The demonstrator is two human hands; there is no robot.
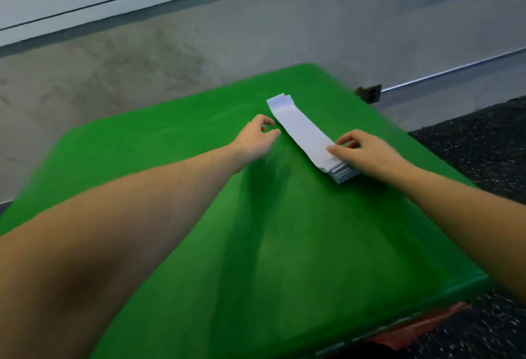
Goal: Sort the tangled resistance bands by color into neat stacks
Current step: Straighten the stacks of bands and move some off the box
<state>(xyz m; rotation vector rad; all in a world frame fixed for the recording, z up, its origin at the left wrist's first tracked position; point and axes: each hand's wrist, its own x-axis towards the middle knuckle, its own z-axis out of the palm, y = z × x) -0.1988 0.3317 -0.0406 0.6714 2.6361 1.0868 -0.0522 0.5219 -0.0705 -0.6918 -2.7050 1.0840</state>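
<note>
A flat stack of pale lilac-blue resistance bands [301, 128] lies diagonally on the green surface [256, 244], far end up left, near end down right. My right hand [361, 150] rests on the stack's near end, fingers curled over the top band and touching it. My left hand [256, 136] hovers just left of the stack's middle, fingers loosely curled, holding nothing, a small gap between it and the bands. No bands of another colour are in view.
The green surface ends at a grey concrete floor [142, 68] beyond and dark speckled matting [478, 142] on the right. A small dark bracket [370, 93] with a metal rail sits past the far right corner. Something red [421, 327] shows below the near edge.
</note>
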